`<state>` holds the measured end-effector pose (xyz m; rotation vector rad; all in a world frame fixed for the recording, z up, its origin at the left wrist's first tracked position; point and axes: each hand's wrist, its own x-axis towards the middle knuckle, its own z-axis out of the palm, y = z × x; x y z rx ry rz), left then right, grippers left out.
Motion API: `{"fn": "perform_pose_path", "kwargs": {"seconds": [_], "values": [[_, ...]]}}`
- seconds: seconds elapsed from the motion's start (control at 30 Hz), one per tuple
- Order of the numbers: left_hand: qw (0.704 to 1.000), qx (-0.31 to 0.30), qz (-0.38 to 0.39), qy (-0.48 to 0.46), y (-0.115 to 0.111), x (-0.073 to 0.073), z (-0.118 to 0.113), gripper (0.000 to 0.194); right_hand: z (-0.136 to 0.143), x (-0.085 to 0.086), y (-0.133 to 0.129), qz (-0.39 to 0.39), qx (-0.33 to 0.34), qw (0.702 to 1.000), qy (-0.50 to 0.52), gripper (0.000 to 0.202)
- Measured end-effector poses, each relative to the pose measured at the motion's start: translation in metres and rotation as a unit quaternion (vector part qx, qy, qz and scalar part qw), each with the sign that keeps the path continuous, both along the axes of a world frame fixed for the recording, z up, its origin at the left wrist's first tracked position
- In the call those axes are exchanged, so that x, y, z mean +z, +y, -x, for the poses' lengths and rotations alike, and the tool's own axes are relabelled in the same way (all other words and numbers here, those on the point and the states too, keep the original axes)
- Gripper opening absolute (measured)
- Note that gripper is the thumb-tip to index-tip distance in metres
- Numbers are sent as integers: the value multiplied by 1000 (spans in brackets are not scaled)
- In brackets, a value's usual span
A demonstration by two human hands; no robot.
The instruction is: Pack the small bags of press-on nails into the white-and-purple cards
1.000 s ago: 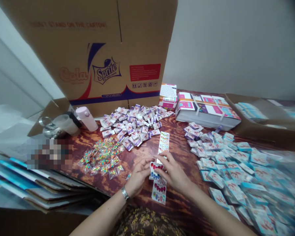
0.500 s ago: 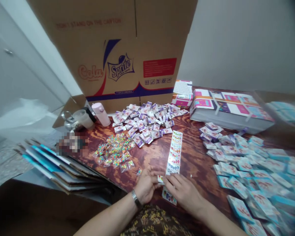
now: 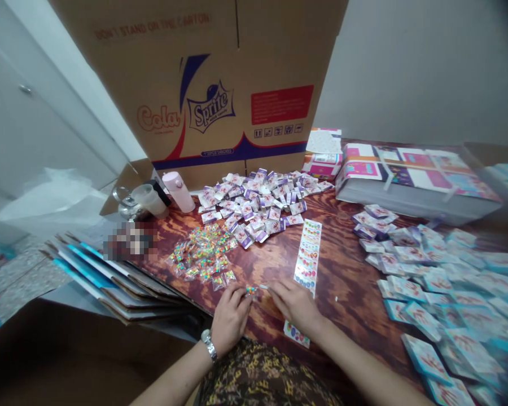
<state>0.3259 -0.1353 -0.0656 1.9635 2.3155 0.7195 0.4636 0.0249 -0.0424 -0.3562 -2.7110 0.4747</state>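
My left hand (image 3: 232,311), wearing a watch, has its fingers closed on the edge of a small clear packet of coloured candy (image 3: 251,290) just above the wood-grain table. Facing it, my right hand (image 3: 297,309) pinches a small white piece (image 3: 263,286), seen edge-on, close to the packet. Under my right forearm and hand runs a long sticker strip (image 3: 308,254) with rows of colourful round pictures, its middle hidden. A pile of similar candy packets (image 3: 205,251) lies beyond my left hand.
Behind are a heap of purple-white sachets (image 3: 254,203), a pink bottle (image 3: 178,192) and a tall carton (image 3: 211,67). Many blue-white small packs (image 3: 423,282) spread at right before a strapped bundle (image 3: 415,175). Folded cardboard (image 3: 122,287) lies left, above an open box (image 3: 68,349).
My left hand has moved left from the small sticker piece to the candy packet that lay beside it. My right hand has shifted left and slightly up, keeping the small piece.
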Motion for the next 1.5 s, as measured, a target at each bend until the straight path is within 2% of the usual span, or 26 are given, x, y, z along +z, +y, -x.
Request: {"fn": "perform_pose_path", "kwargs": {"seconds": [0.17,0.3,0.5,0.63,0.73,0.83,0.93,1.07,1.23,1.4,1.47,1.5], "values": [[1000,-6,0,20,11,-6,-12,31,22,-25,-8,-127,35,990,57,17],[1000,-6,-2,1,11,-9,-11,32,22,-37,-3,-171,71,982,29,15],[997,-25,-19,-74,4,-7,-6,26,21,-33,-5,-176,102,978,-48,16],[992,27,-57,-106,11,4,9,22,27,-31,-12,-202,98,972,-63,9],[994,68,-72,-47,33,16,31,23,32,-33,-14,-235,100,966,-35,12],[993,69,-39,88,64,22,57,36,35,-37,-11,-245,110,963,-16,14],[975,46,12,217,93,23,83,42,36,-38,-5,-212,87,973,-27,14],[958,-14,56,280,114,22,104,36,31,-29,4,-118,16,992,-37,17],[955,-50,50,289,122,26,110,32,20,-7,16,16,-41,999,-12,20],[958,-69,40,276,127,38,107,30,15,21,28,126,-68,988,58,14],[967,-62,21,247,126,46,102,35,14,33,34,151,-80,982,80,13],[978,-53,2,200,125,51,97,38,13,39,36,156,-86,980,87,13]]}}
